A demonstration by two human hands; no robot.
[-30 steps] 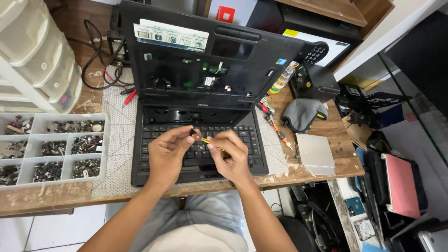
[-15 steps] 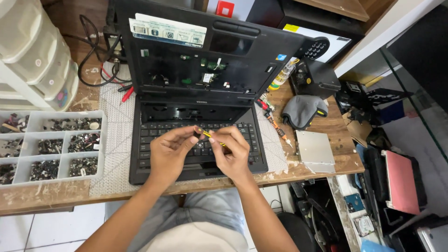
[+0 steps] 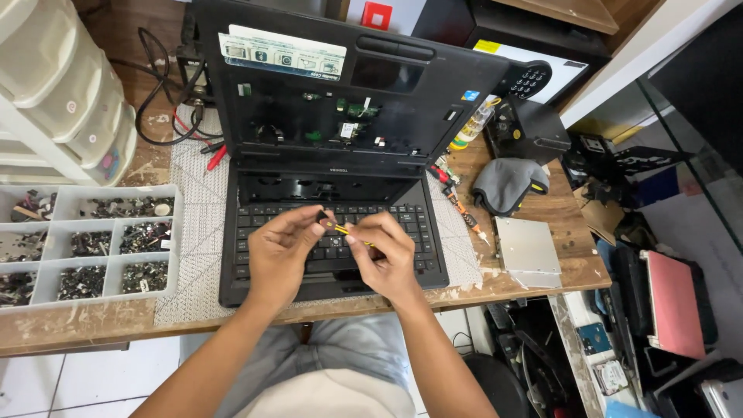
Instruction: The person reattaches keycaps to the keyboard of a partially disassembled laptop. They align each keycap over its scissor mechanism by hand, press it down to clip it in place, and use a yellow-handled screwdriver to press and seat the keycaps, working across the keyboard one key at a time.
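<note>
Worn wooden desk point(image 3: 93, 325) is carrying an opened black laptop point(image 3: 333, 193), where left hand point(image 3: 282, 255) and right hand point(image 3: 387, 255) are both pinching a small yellow-handled screwdriver point(image 3: 344, 230), tip hidden by fingers.

Worn wooden bench point(image 3: 93, 325) carries a grey mat point(image 3: 197, 232) with open black laptop point(image 3: 340, 193) on it, compartment tray of screws point(image 3: 85, 240) left, grey cloth point(image 3: 507, 184) and silver drive point(image 3: 529, 246) right, black cables point(image 3: 166, 101) behind
</note>
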